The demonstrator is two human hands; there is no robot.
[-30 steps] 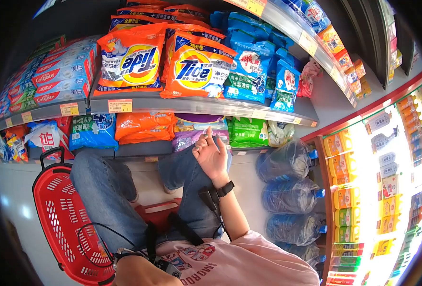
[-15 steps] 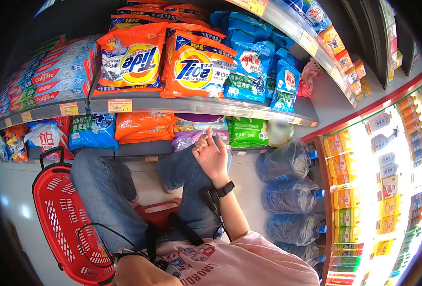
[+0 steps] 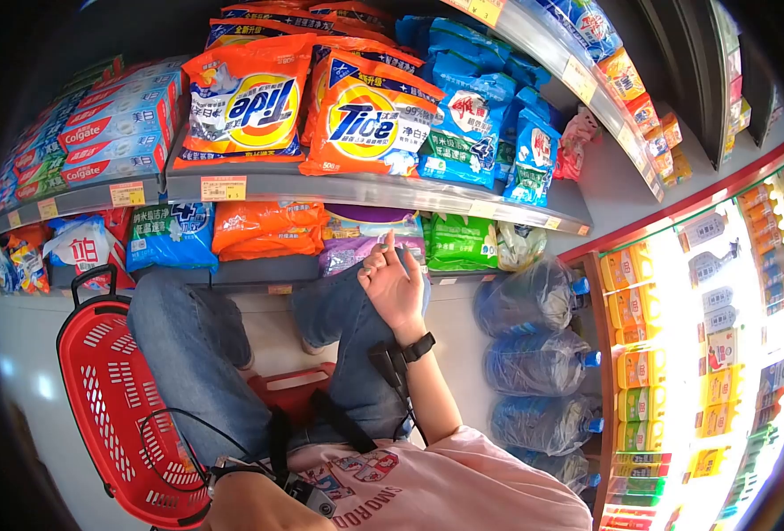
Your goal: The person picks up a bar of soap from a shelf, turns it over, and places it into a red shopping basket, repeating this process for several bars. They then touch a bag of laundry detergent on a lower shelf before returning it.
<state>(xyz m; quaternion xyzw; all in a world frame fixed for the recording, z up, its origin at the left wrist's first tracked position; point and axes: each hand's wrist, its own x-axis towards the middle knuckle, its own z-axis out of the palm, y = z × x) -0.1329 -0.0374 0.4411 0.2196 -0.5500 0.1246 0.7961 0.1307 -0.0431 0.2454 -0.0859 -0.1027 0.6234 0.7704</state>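
My right hand [image 3: 392, 285] is raised above my right knee, with a dark band on its wrist. Its index finger stretches out and the others curl loosely; nothing is in it. Behind the fingertips, on the lower shelf, lies a purple packet [image 3: 357, 252], apart from them as far as I can tell. Of my left arm only the forearm [image 3: 264, 509] and a banded wrist show at the bottom; the hand itself is hidden. Nearest to that wrist is a red shopping basket [image 3: 113, 372], standing on the floor at my left.
Orange Tide bags [image 3: 370, 119], blue detergent bags [image 3: 463, 128] and Colgate boxes [image 3: 113, 146] fill the upper shelf. Several large water bottles [image 3: 534, 363] line the floor at right, beside a bright shelf of yellow packs [image 3: 635, 310]. A thin black cable [image 3: 175, 411] loops over the basket.
The view has shifted slightly, so the shelves sit a little higher and the basket a little further left. My right hand keeps its pose.
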